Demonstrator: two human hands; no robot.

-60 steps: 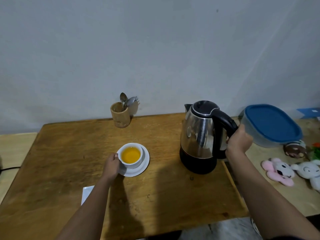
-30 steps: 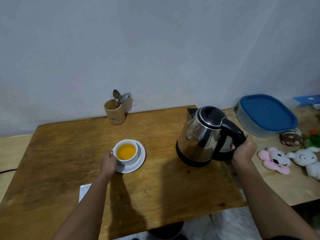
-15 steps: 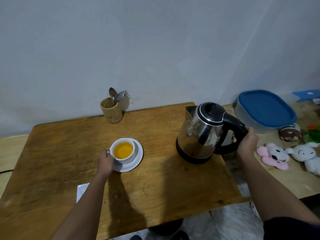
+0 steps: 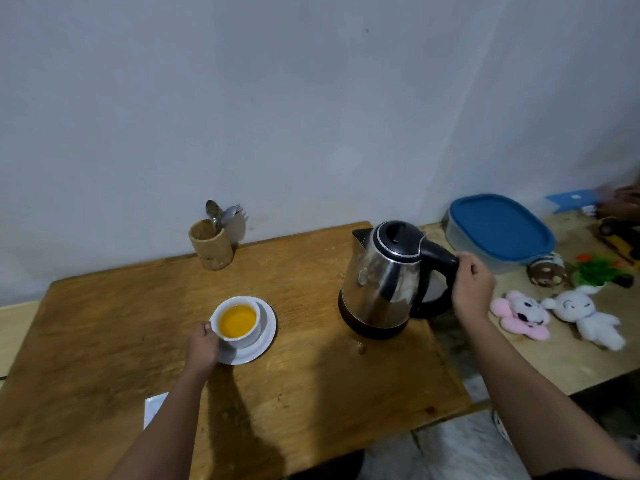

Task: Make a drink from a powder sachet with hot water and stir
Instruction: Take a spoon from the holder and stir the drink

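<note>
left hand (image 4: 202, 348) holding cup (image 4: 237, 322) w/ orange drink, right hand (image 4: 472, 289) gripping kettle (image 4: 384, 282) handle

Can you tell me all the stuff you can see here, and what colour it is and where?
table: 1, brown wood, under everything on the left
cup: 1, white with orange drink, on the saucer
saucer: 1, white, mid table
kettle: 1, silver and black, right side of table
holder: 1, wooden, back by the wall, cutlery inside
box: 1, blue lid, far right
soft toys: 2, pink and white, right counter
left hand: at the cup
right hand: on the kettle handle
</note>
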